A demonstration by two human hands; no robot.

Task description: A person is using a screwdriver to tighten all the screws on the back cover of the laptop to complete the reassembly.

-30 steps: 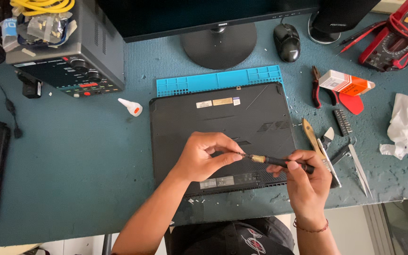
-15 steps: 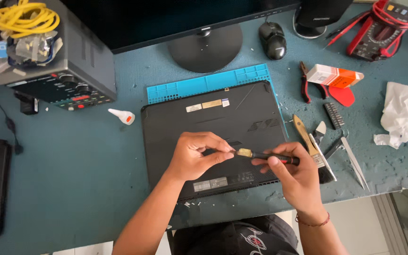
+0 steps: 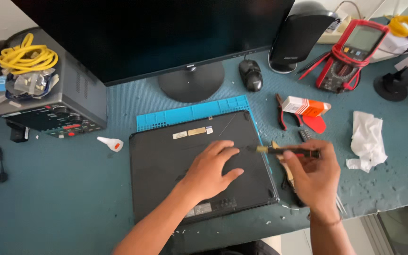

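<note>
Left hand (image 3: 212, 171) now flat on one laptop (image 3: 166, 182) — right hand (image 3: 313, 177) grips one screwdriver (image 3: 286, 151).

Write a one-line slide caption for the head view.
Left hand flat on a closed black laptop; right hand holds a screwdriver beside it.

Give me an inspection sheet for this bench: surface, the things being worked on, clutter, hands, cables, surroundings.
Surface: teal bench mat, speckled with small white flecks near the front edge.
Job's things: black laptop lying closed with its underside up, on a blue mat; screwdriver.
Clutter: multimeter, orange and white box, crumpled tissue, small white tube, mouse.
Grippers: left hand flat on the laptop; right hand holds the screwdriver level.
Cables: yellow coil on top of a grey bench unit.
Surroundings: monitor, speaker.
</note>
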